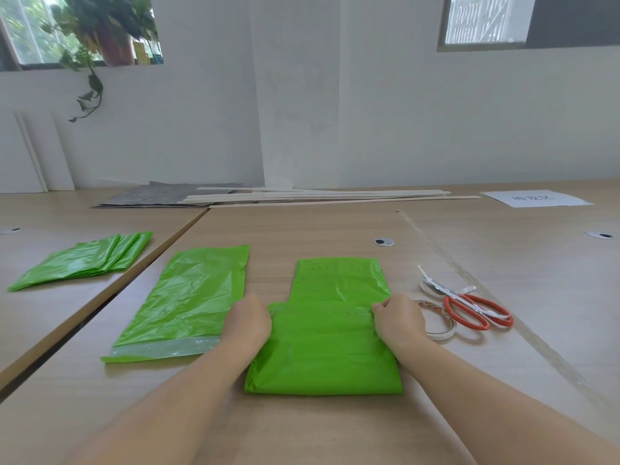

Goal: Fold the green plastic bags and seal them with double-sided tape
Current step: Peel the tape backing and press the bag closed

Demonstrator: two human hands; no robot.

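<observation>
Right at 6 o'clock on the wooden tabletop (pixel 335 226) sits the green bag (pixel 330 333) you're working on, glossy crinkly plastic, its near half doubled over so the fold edge runs across the middle. Your left hand (pixel 250 318) presses on the left end of that edge, fingers curled under so I can't tell if they're pinching. Your right hand (pixel 399 318) nips the right end between its fingers. At 9 o'clock lies one flat bag (pixel 188 300) with a clear strip along its near end, and farther at 10 o'clock there's a stack of green bags (pixel 84 263), maybe four or five. At 3 o'clock: one tape roll (pixel 439 325), touching your right hand, and one pair of orange-handled scissors (pixel 469 305). The white sheet (pixel 533 198) at 1 o'clock has writing, too blurry to read.
</observation>
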